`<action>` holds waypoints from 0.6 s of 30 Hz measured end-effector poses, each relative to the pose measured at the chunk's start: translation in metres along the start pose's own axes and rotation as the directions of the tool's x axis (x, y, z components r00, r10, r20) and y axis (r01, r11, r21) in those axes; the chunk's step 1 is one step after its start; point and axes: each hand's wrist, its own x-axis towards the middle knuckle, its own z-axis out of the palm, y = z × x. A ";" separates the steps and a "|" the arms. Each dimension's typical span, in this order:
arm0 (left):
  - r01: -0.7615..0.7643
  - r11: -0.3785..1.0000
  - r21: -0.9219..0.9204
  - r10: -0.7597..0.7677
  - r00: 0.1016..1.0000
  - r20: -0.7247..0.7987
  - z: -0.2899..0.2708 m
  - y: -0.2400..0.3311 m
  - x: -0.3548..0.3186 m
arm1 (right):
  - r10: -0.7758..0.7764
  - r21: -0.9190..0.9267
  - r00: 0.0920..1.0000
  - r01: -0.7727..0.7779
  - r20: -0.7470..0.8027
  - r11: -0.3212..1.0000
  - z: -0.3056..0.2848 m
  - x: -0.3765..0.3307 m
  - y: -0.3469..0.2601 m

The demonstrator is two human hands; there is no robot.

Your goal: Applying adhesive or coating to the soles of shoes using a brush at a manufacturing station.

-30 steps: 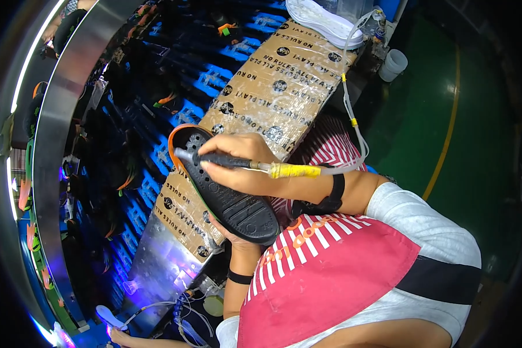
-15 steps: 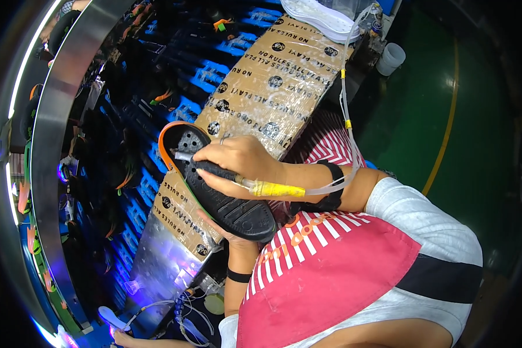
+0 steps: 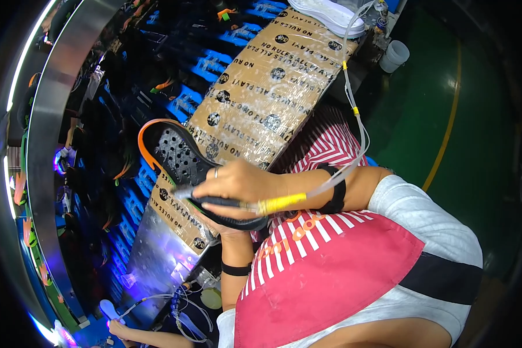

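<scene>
My left hand [image 3: 219, 226] grips a black shoe sole [image 3: 180, 152] with an orange rim from below at its near end; most of its fingers are hidden behind the sole. Holes dot the far part of the sole's inner face. My right hand [image 3: 238, 184] is closed around the black handle of a tube-fed brush [image 3: 223, 202]. The brush's pale tip lies at the left edge of the sole's middle; whether it touches is unclear. From the handle, a clear tube [image 3: 330, 184] with yellow tape runs over my right forearm.
A bench covered in printed brown paper [image 3: 255, 98] lies beyond the sole, with white soles [image 3: 330, 17] at its far end. To the left is a blue-slatted conveyor [image 3: 185, 103]. A white bucket [image 3: 394, 56] stands right. A co-worker's hand [image 3: 118, 329] holds a pale sole [image 3: 109, 310].
The sole has shifted left and tilted, showing more of its holes. My right hand and the brush have moved down, from the sole's far part to its left edge.
</scene>
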 end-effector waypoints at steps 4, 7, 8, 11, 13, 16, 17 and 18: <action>-0.017 0.996 -0.092 0.022 0.999 0.049 -0.008 0.013 -0.004 | -0.029 0.329 0.996 0.000 0.083 0.944 -0.003 -0.001 -0.002; -0.036 0.986 -0.162 0.048 0.996 0.070 -0.007 0.016 0.012 | 0.067 0.221 0.998 -0.060 -0.022 0.973 -0.005 -0.001 -0.005; -0.044 0.982 -0.186 0.058 0.995 0.075 -0.007 0.017 0.014 | 0.068 0.228 0.998 -0.063 -0.015 0.972 -0.003 -0.003 -0.005; -0.056 0.965 -0.255 0.085 0.991 0.104 -0.016 0.028 0.020 | -0.017 0.265 0.993 -0.014 0.115 0.964 -0.001 -0.010 -0.003; -0.075 0.951 -0.300 0.115 0.987 0.116 -0.015 0.032 0.024 | 0.050 0.393 0.975 -0.133 0.215 0.910 -0.005 -0.007 -0.006; -0.092 0.925 -0.368 0.152 0.979 0.139 -0.019 0.039 0.027 | 0.205 0.481 0.939 -0.319 0.275 0.817 -0.013 -0.005 -0.012; -0.095 0.916 -0.390 0.164 0.976 0.147 -0.021 0.043 0.032 | 0.222 0.429 0.935 -0.327 0.276 0.842 -0.013 -0.005 -0.011; -0.097 0.906 -0.412 0.174 0.972 0.156 -0.020 0.043 0.038 | 0.240 0.375 0.931 -0.334 0.274 0.865 -0.012 -0.006 -0.009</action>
